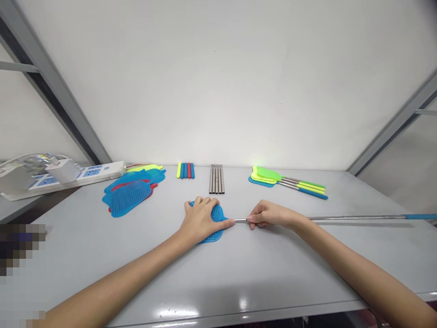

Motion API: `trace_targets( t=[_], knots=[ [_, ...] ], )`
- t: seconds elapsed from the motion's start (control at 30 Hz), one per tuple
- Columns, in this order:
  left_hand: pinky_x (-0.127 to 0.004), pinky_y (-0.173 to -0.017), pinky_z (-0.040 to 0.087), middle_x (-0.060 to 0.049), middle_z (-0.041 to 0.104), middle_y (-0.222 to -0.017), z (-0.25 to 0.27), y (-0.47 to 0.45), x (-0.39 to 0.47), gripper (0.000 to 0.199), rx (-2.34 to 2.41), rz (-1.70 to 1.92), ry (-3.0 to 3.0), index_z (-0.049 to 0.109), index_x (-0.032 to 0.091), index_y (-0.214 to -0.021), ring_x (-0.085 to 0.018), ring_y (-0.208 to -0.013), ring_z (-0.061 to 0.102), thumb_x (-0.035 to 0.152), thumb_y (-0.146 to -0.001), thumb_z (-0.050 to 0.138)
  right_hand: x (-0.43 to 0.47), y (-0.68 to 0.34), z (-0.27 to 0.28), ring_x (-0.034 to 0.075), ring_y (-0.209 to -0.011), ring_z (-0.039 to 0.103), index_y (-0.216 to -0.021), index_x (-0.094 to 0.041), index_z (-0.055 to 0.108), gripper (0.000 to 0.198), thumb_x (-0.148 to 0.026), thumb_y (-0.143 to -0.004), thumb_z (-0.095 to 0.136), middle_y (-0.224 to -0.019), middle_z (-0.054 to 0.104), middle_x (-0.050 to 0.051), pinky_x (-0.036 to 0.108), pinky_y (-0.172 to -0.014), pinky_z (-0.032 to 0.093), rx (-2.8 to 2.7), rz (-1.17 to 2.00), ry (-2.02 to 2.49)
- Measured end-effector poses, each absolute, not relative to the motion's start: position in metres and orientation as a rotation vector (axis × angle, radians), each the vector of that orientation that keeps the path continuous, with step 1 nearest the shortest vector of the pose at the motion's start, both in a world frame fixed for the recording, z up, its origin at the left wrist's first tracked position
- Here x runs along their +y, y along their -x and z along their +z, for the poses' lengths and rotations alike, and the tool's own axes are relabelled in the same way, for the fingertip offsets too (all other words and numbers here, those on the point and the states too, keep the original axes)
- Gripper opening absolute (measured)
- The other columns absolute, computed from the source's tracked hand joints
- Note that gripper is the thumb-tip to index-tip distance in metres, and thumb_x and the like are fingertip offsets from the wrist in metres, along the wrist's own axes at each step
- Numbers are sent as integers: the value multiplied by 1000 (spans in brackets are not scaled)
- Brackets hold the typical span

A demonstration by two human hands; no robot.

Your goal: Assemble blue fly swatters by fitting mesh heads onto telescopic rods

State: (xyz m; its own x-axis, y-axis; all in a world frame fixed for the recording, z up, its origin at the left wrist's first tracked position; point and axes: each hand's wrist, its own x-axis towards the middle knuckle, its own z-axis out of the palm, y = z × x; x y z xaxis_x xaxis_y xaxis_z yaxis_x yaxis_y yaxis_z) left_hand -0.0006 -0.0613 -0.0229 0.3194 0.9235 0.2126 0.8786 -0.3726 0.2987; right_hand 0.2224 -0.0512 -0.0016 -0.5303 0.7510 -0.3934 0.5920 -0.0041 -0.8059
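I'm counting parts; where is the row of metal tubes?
Head view: the metal tubes lie centrally, between coloured sticks on the left and stacked swatters on the right.

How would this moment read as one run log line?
left hand: holding blue mesh head | right hand: pinching metal rod near head | blue grip: at rod's right end

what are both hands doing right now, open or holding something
Left hand: holding the blue fly swatter head, thumb along its neck.
Right hand: closed, pinching the extended metal rod close to that neck.
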Motion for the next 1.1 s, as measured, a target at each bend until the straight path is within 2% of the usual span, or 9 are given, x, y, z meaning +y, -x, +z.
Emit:
trace_targets(
  t=[0.17,0.3,0.7,0.87,1.1],
  knots=[
    [-44,-76,26,-5,57,-91,-24,8,-57,60,1756,542,-2400,51,23,-89,-28,-91,43,74,-61,38,-31,-215,2,3,-41,22,-69,-11,63,35,-45,-67,58,-48,34,-6,20,-39,12,-2102,1773,1433],
    [-44,-75,27,-5,57,-91,-22,13,-54,60,1749,536,-2405,51,23,-87,-28,-91,43,75,-60,38,-24,-213,1,3,-40,21,-73,-10,62,36,-45,-69,57,-46,32,-7,20,-39,11,-2077,1910,1348],
    [-43,-83,23,-3,54,-84,-18,15,-53,54,1665,552,-2528,52,22,-85,-24,-88,43,70,-65,39,-35,-217,-5,2,-37,31,-76,-11,61,36,-45,-71,56,-48,48,-4,17,-36,21,-2035,1847,1240],
    [-33,-80,30,-1,49,-83,-14,16,-53,43,1401,487,-2647,56,24,-82,-18,-83,44,62,-74,37,-37,-219,-4,3,-41,44,-75,-11,59,30,-40,-67,61,-61,59,2,16,-39,33,-2000,1829,1290],
    [-32,-78,30,-2,49,-84,-7,14,-66,36,1198,429,-2815,57,22,-74,-16,-82,42,46,-84,32,-42,-217,-8,4,-38,44,-69,-9,60,29,-38,-69,60,-54,57,1,15,-37,34,-2024,1803,1205]
  ],
)
